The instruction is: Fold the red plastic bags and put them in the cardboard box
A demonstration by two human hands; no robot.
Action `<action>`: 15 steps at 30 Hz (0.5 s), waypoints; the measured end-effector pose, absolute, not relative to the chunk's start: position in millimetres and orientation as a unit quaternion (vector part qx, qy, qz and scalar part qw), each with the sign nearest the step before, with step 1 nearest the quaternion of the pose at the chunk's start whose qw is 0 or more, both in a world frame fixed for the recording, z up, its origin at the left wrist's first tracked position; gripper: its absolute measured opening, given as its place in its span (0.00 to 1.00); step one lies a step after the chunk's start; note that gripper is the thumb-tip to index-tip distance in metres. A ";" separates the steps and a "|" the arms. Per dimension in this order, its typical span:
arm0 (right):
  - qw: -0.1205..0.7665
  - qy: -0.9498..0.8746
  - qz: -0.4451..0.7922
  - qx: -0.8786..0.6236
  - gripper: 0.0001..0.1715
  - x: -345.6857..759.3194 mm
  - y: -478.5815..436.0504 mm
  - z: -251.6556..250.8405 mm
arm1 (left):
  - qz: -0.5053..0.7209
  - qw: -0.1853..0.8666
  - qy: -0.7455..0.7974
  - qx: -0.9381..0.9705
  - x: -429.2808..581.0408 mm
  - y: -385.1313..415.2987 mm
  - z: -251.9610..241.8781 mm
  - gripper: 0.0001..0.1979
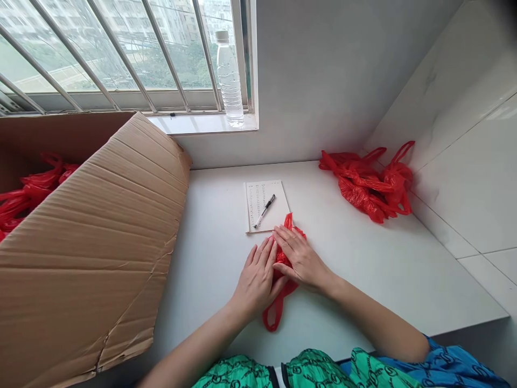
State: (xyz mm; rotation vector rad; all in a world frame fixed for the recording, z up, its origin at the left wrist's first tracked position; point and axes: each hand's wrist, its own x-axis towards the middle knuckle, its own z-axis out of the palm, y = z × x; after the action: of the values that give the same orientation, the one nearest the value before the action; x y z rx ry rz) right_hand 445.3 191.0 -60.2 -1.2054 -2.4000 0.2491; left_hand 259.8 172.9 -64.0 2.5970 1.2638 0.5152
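Observation:
A red plastic bag (274, 314) lies on the white tabletop, one handle loop toward the front edge and a pointed end toward the notebook. My left hand (258, 275) rests on its left side, fingers stretched out flat and pointing away from me. Across its upper right part lies my right hand (301, 257), also flat with fingers extended. Both palms press on the bag and hide most of its middle. Just beyond the fingertips is an open notebook (258, 196) with handwriting, and a black and clear pen (265, 210) lies on it.
At the left stands a large cardboard box (100, 231) with more red bags (38, 188) inside. A pile of red bags (367, 180) sits at the back right by the tiled wall. A water bottle (229, 81) stands on the windowsill (189, 124).

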 end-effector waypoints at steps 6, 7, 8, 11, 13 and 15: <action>0.157 -0.872 0.098 -0.452 0.43 442.6 191.3 -81.8 | 0.138 0.093 0.440 0.883 256.7 173.5 -73.5 0.40; 0.157 -0.872 0.099 -0.453 0.43 442.9 191.3 -81.8 | 0.140 0.092 0.439 0.883 256.6 173.6 -73.7 0.40; 0.156 -0.872 0.100 -0.453 0.42 443.1 191.3 -81.4 | 0.141 0.091 0.439 0.883 256.7 173.6 -73.9 0.40; 0.157 -0.871 0.100 -0.454 0.42 442.8 191.3 -80.7 | 0.142 0.094 0.441 0.881 257.4 173.5 -74.8 0.40; 0.160 -0.870 0.100 -0.455 0.42 442.4 191.4 -81.4 | 0.140 0.097 0.442 0.881 257.7 173.6 -75.0 0.40; 0.163 -0.870 0.101 -0.455 0.42 442.2 191.5 -82.4 | 0.135 0.097 0.444 0.881 257.9 173.8 -74.7 0.39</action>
State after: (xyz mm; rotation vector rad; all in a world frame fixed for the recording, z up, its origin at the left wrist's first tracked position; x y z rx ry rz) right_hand 442.2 191.5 -82.4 -1.2983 -2.4803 0.2878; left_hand 257.9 173.8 -74.7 2.6077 1.3146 0.4002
